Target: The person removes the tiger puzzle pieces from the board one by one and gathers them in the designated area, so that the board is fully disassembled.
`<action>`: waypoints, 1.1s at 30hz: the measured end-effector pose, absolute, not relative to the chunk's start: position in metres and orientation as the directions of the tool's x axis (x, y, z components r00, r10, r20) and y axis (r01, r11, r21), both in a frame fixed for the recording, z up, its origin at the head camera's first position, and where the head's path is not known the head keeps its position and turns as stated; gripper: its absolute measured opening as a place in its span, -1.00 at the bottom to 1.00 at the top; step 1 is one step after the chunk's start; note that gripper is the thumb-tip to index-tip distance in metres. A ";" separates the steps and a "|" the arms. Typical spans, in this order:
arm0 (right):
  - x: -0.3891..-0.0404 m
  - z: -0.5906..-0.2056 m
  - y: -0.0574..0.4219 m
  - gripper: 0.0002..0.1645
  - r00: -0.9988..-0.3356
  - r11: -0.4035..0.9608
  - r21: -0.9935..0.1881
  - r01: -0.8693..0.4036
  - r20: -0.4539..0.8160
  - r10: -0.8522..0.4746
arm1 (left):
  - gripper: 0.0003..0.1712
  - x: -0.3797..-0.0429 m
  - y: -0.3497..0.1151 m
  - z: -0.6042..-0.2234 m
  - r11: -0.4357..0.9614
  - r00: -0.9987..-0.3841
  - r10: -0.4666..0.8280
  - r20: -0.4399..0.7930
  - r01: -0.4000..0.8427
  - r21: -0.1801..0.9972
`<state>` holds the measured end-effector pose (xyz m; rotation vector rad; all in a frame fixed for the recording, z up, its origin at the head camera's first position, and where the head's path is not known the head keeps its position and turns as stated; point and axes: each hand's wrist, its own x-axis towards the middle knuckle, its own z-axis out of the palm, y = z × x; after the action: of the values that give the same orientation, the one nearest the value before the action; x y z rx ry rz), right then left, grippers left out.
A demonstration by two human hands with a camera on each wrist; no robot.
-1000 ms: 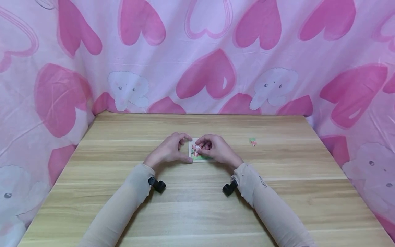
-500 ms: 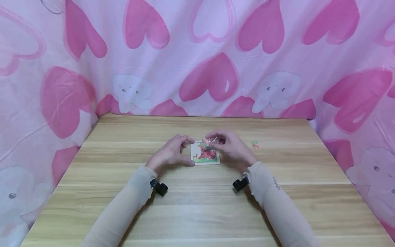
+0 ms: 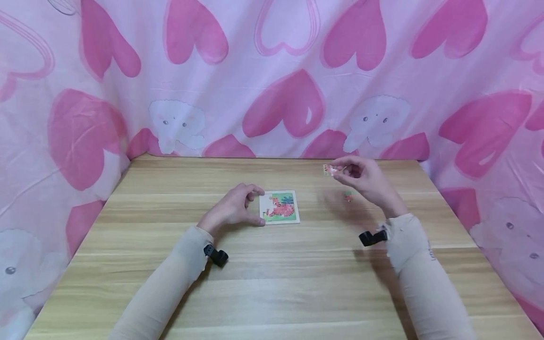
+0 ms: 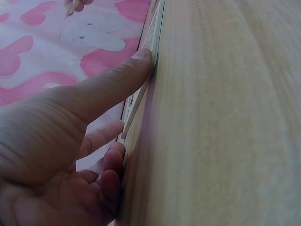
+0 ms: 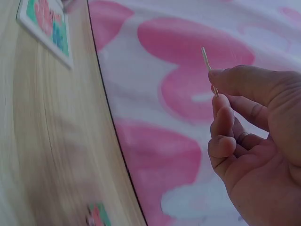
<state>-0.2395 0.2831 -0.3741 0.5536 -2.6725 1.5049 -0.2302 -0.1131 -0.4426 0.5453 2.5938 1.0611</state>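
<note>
A white-framed jigsaw puzzle board (image 3: 282, 208) with a red tiger picture lies flat mid-table, its upper-left part showing bare white. My left hand (image 3: 233, 206) holds the board's left side, thumb at the near corner and fingers at the far one. In the left wrist view, the thumb presses against the board's thin edge (image 4: 133, 111). Raised off the table to the right, my right hand (image 3: 366, 178) pinches a puzzle piece (image 3: 329, 170) between thumb and fingers. The right wrist view shows that puzzle piece (image 5: 205, 58) edge-on.
Another puzzle piece (image 3: 349, 197), green and red, lies on the wooden table (image 3: 263, 283) right of the board, below the raised right hand. A pink curtain (image 3: 284, 104) with hearts hangs behind the table and along its sides.
My right hand has lifted the puzzle piece off the board and carried it up and to the right, uncovering the picture. My left hand stays at the board's left side.
</note>
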 end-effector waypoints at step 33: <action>-0.207 -0.453 0.361 -0.59 -0.959 0.586 -0.804 -0.103 -0.076 -0.273 | 0.03 -0.232 -0.115 -0.445 0.657 -0.883 0.455 -0.116 0.245 0.713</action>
<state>-0.2070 0.3608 -0.4533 0.3562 -2.9649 1.4822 -0.2323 -0.1152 -0.4445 0.5612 2.5914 1.0544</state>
